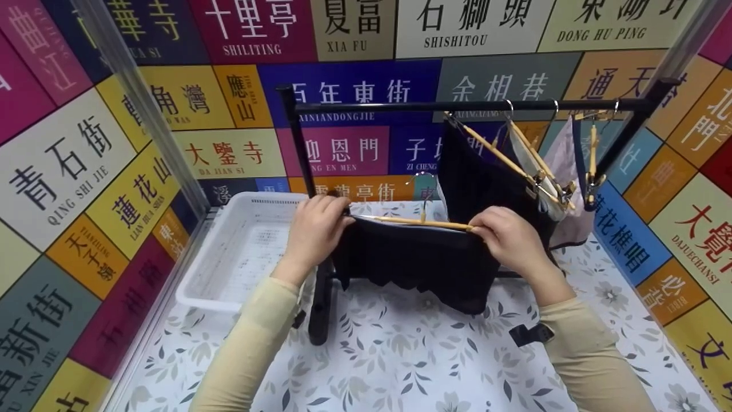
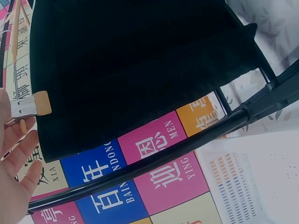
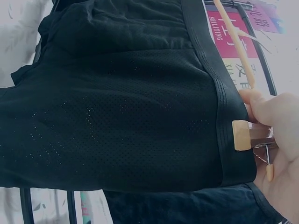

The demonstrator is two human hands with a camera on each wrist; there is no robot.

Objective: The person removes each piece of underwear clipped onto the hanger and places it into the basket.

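A pair of black underpants, with a stitched waistband and a dotted mesh fabric, hangs from a wooden clip hanger. My left hand grips the hanger's left end. In the left wrist view, the fingers of that hand lie around a metal clip fastened on the waistband. At the opposite end, my right hand pinches the hanger. The right wrist view shows its thumb over the other clip. The hanger's hook points up, below the rack's bar.
A black rack stands across the table, with several garments on clip hangers at its right side, among them a pink one. Behind its left post sits a white plastic basket. A floral cloth covers the table; printed walls enclose it.
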